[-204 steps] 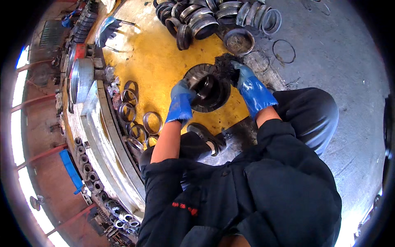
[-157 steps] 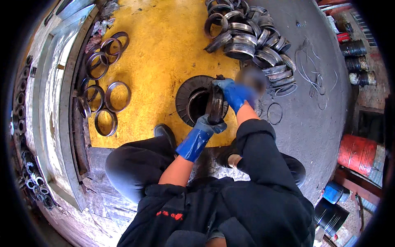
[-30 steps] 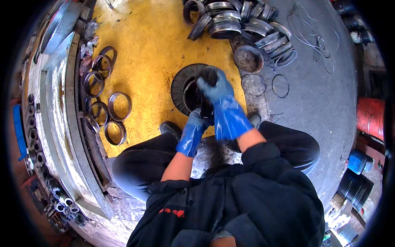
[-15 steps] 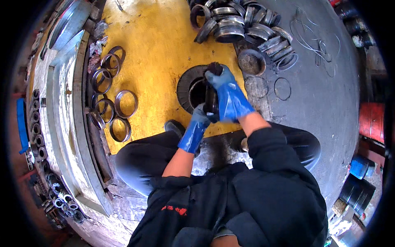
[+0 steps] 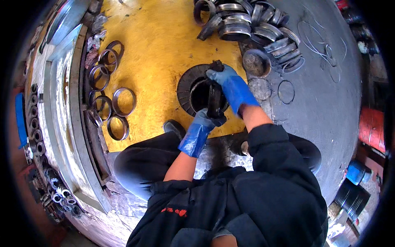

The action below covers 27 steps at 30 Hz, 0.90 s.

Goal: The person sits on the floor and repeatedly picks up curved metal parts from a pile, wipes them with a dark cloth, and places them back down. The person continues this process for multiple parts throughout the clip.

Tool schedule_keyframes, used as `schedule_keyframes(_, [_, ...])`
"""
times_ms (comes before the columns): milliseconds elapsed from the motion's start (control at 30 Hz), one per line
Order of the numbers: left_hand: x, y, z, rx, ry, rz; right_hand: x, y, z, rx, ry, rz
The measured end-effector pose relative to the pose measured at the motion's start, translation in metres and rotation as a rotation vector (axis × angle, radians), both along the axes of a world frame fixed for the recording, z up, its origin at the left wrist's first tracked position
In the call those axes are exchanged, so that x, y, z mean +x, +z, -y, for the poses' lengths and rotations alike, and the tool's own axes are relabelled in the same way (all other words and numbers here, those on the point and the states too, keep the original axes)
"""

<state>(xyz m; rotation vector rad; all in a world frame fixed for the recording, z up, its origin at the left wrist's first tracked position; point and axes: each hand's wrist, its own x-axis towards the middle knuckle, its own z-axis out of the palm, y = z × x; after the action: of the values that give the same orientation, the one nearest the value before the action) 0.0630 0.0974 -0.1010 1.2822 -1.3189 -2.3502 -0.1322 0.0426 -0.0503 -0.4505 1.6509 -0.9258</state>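
Note:
A dark, greasy metal ring point(image 5: 214, 100) is held on edge between my two gloved hands. My left hand point(image 5: 208, 119), in a blue and grey work glove, is closed round the ring's near end. Its far end is gripped by my right hand point(image 5: 223, 75), gloved alike. A dark lump point(image 5: 216, 66), perhaps a rag, shows at the right fingertips; its kind is unclear. Below the ring, a round black ribbed base point(image 5: 186, 91) with a dark opening lies on the yellow floor, partly hidden by the ring and gloves.
Several cleaner-looking metal rings point(image 5: 124, 101) lie at the left of the yellow floor sheet point(image 5: 154, 45). A heap of dirty rings point(image 5: 234, 29) stands at the far right, with a wide ring point(image 5: 256, 63) nearer. Thin wire loops point(image 5: 319, 39) lie on grey floor. A metal channel point(image 5: 68, 103) runs along the left.
The held ring has swung slightly, and my right hand's cuff has shifted to the right. My left hand has moved slightly down and right. Both hands keep hold; the whole view has shifted a little.

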Motion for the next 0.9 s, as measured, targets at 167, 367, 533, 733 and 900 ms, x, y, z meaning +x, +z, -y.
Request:
schedule_keyframes(167, [-0.007,0.003,-0.002,-0.052,0.045,-0.028,-0.016,-0.042,-0.008,-0.147,-0.071,0.129])
schedule_keyframes(367, [-0.004,-0.002,-0.005,-0.227,0.063,0.0,-0.018,-0.068,-0.068,-0.323,0.32,-0.889])
schedule_keyframes(533, [-0.02,0.021,-0.001,-0.41,0.074,0.112,-0.065,0.005,-0.121,-0.109,-0.255,0.164])
schedule_keyframes(733, [-0.017,0.061,0.034,-0.29,0.043,0.01,-0.083,0.122,-0.137,-0.242,-0.209,-0.045])
schedule_keyframes(900, [0.026,0.109,0.109,-0.387,0.133,0.007,-0.085,0.117,-0.146,-0.33,-0.212,0.048])
